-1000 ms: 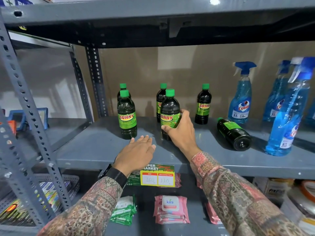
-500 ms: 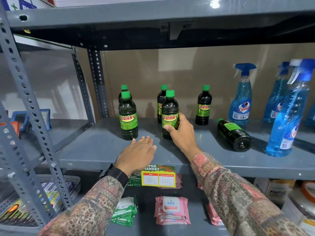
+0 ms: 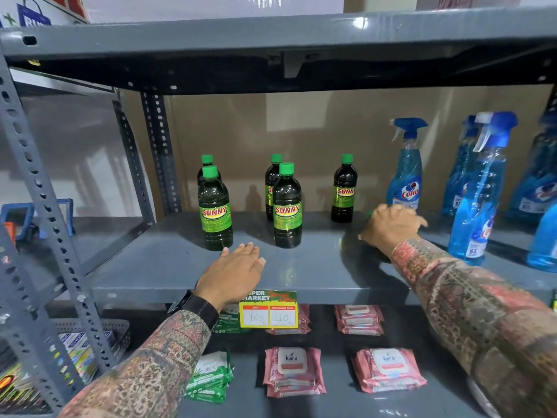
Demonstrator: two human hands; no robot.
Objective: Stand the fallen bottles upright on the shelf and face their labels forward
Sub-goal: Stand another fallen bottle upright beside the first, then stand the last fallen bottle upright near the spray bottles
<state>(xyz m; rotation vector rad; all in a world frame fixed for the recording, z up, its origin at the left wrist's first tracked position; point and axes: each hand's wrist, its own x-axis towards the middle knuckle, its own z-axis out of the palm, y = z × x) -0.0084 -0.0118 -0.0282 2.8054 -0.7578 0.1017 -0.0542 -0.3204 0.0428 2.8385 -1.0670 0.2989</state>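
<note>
Several dark Sunny bottles with green caps stand upright on the grey shelf (image 3: 316, 267), labels forward: a front left bottle (image 3: 215, 212), a front middle bottle (image 3: 287, 209) and a lone bottle (image 3: 344, 191) further right, with two more behind. My right hand (image 3: 391, 227) lies over the fallen bottle, thumb on the near side and blurred fingers curled over the far side. Only the fallen bottle's green cap (image 3: 369, 214) peeks out by my knuckles. My left hand (image 3: 238, 273) rests flat and open near the shelf's front edge, holding nothing.
Blue Colin spray bottles (image 3: 405, 176) crowd the shelf's right side, one (image 3: 479, 200) close to my right forearm. A yellow price tag (image 3: 269, 310) hangs on the shelf lip. Pink wipes packs (image 3: 294, 369) lie on the shelf below. The upper shelf (image 3: 271, 40) overhangs.
My right hand let go of the front middle bottle, which now stands alone with its label forward, and moved right onto the fallen bottle. My left hand stayed put.
</note>
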